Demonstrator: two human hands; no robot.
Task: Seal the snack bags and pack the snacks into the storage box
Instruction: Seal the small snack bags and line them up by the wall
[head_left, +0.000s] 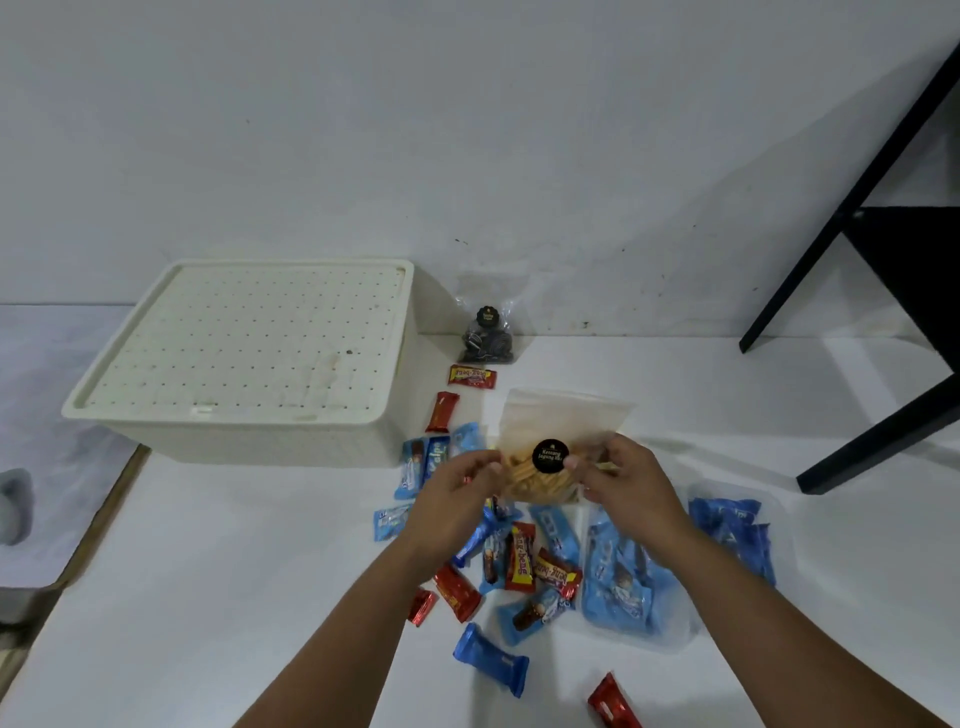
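Clear-plastic snack bag, black round label, yellowish sticks inside: held upright above tabletop btw. both hands, prob. so contents stay settled low while top strip gets closed. Top looks unsealed; can't confirm.
Left hand: fingers curled, pinching bag's left edge.
Right hand: fingers curled, pinching right edge, thumb near label.
Cream storage box, perforated lid on, left of bag, against wall; lid needs lifting off before packing.
Second clear bag, dark cookies, standing by wall just right of box; seal state unclear.
Loose wrapped snacks, red & blue, scattered under and around forearms, within easy reach for later packing.
Clear container w/ blue packets, right of hands.
Judged stage: early, sealing step; nothing seen packed.
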